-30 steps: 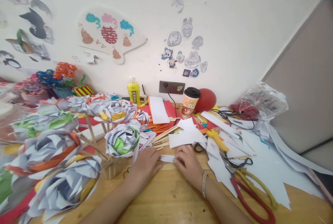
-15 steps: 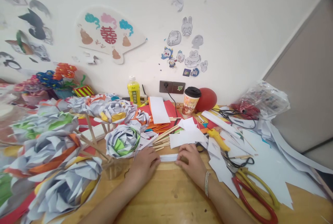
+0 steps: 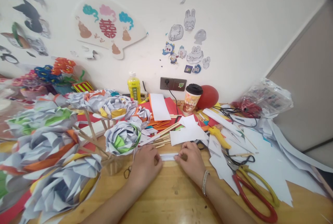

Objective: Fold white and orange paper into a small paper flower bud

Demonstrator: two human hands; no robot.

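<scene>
White paper, folded into a narrow strip (image 3: 168, 156), lies flat on the wooden table (image 3: 171, 196), bridging the gap between the two hands. The left hand (image 3: 146, 161) pinches its left end between thumb and curled forefinger; the right hand (image 3: 191, 160) does the same at the other end. Loose white scraps (image 3: 187, 134) lie just beyond. Compared with half a second ago, the right forefinger and thumb are bent into a rounder loop, while the strip remains between the hands.
</scene>
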